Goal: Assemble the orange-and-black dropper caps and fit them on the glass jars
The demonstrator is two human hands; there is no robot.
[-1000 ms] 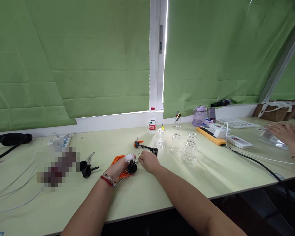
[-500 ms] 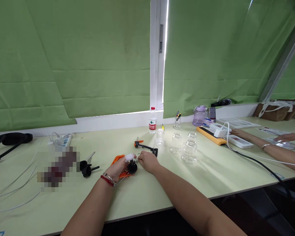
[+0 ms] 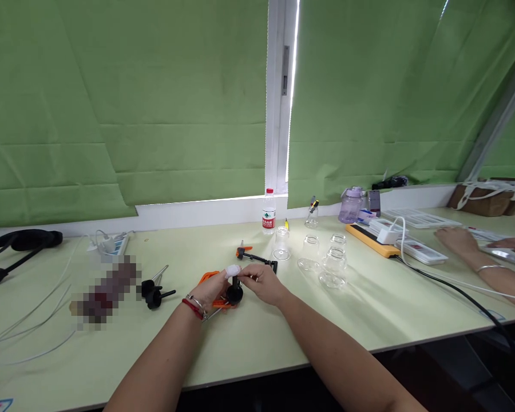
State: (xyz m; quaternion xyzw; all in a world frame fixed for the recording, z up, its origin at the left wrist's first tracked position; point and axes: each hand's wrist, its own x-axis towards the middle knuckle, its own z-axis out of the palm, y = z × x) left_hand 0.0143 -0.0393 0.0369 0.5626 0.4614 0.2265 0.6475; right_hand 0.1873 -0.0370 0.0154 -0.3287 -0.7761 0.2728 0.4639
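My left hand (image 3: 214, 290) is closed around a black part (image 3: 234, 294) with a round end and a short stem. A white piece (image 3: 232, 271) shows at the top of the stem, beside my thumb. My right hand (image 3: 264, 283) is pinched against the stem's upper end; whatever its fingertips hold is hidden. Beneath my left hand lie orange frame-like pieces (image 3: 208, 277) and a thin metal rod (image 3: 214, 314). Just behind my hands rests a black bar tool with an orange handle (image 3: 249, 254). To the left lie black parts with metal rods (image 3: 154, 296).
Upturned clear glass jars (image 3: 335, 269) stand right of my hands, near a water bottle (image 3: 268, 214). An orange power strip (image 3: 371, 241) with cables lies farther right. Another person's hands (image 3: 459, 240) are at the far right. Headset (image 3: 21, 246) and white cables occupy the left.
My right hand has moved slightly closer to the white piece, its fingers now at the stem top. The other person's hand has shifted right, away from the power strip.
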